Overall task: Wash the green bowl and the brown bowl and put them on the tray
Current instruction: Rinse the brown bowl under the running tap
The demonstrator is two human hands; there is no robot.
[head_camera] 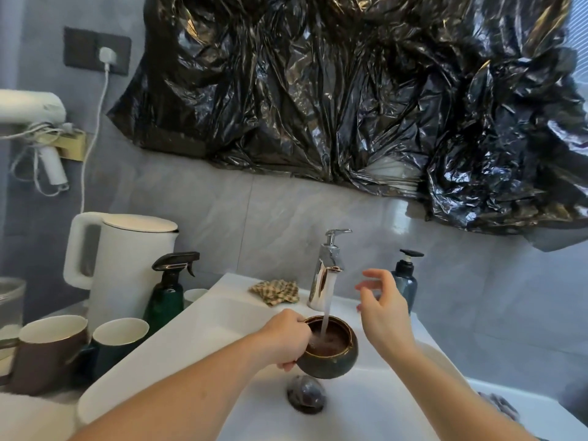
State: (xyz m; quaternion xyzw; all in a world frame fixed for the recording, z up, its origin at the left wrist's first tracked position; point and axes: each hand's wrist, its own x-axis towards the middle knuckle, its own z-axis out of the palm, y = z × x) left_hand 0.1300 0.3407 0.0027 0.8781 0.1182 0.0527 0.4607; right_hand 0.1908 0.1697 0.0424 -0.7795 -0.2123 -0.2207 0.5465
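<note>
My left hand (288, 340) grips the left rim of a small dark bowl (331, 361), greenish outside and brown inside, over the white sink (222, 316). Water runs from the chrome faucet (326, 272) straight into the bowl, which holds foamy water. My right hand (383, 308) hovers just right of the stream and above the bowl, its fingers relaxed and spread, holding nothing. No second bowl and no tray can be made out in this view.
The drain plug (306, 398) lies below the bowl. A checked cloth (275, 291) sits left of the faucet, a dark soap pump bottle (405, 281) to its right. Left counter: white kettle (124, 265), green spray bottle (168, 291), brown mug (47, 351), green mug (119, 342).
</note>
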